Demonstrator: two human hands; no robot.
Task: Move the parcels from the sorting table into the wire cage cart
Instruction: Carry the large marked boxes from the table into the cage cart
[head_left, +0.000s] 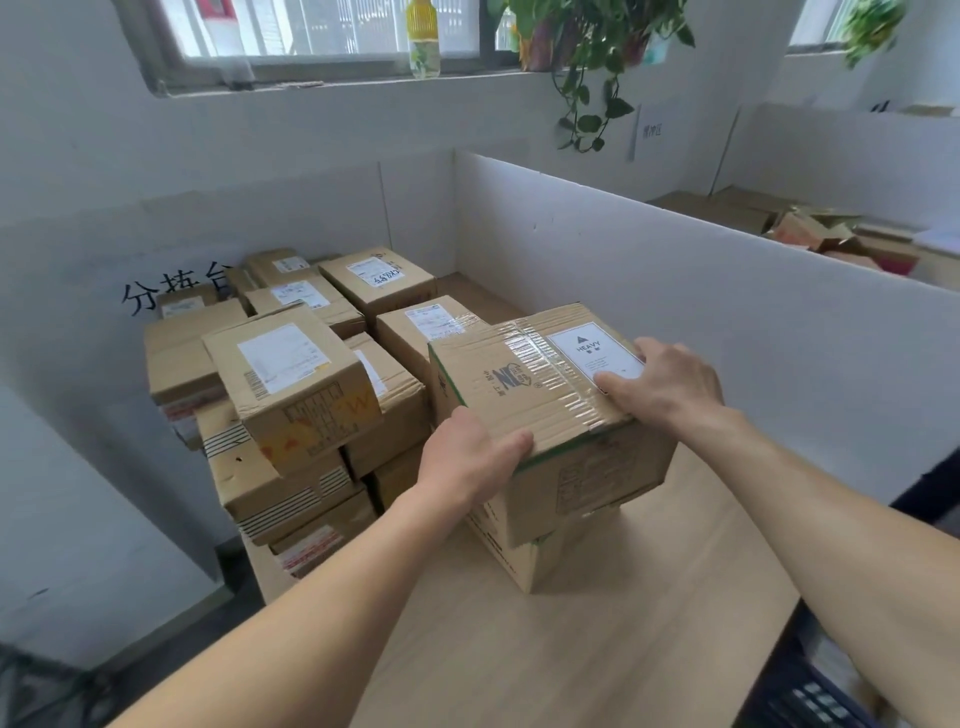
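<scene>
Parcel: brown corrugated cardboard box (545, 395), top seam sealed with clear tape, white "HEAVY" sticker (595, 353) at the far right corner; stacked slightly askew on a second brown cardboard box (524, 551) on the pale wood sorting table (571, 649). Left hand (467, 457) wrapped over the near left corner, fingers on the top edge; right hand (670, 384) flat on the far right corner, thumb on the sticker; both hands closed against the box at opposite corners, likely to share a heavy load and keep it level for lifting. Not clearly raised; underside hidden. Remaining stock: dense pile of brown taped cardboard parcels (291, 374) with white shipping labels, stacked in layers at the far left of the table, hemmed in by white board partition walls (675, 260), probably to stop boxes sliding off. Beyond the partition: loose flattened cardboard (810, 228). Wire cage cart: possibly the dark mesh (810, 691) at the lower right corner; contents not visible. Task judged early, most parcels unmoved.
</scene>
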